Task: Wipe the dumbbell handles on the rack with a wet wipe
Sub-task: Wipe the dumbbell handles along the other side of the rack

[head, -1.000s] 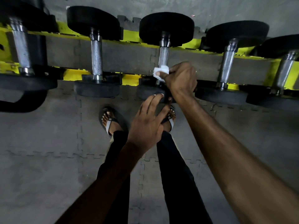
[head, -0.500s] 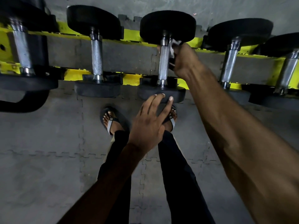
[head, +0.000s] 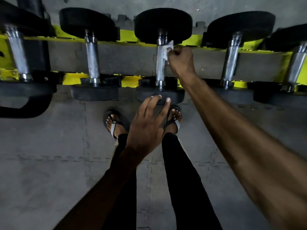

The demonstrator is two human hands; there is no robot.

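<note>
One stroke ahead: your right hand (head: 181,63) pinches the wet wipe (head: 167,48) against the far end of the middle handle (head: 160,67) on the rack (head: 127,34), with the bar running straight back toward you. Your left hand (head: 146,128), fingers loosely spread, rests on the near head (head: 176,97).

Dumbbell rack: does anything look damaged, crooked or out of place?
Nothing serious: paint on the yellow metal rack is scuffed dark along its near rail. The right hand holds a white wet wipe against the middle steel dumbbell handle.

Dim, murky light, deep shadows at left, wide-angle bending toward the edges.
</note>
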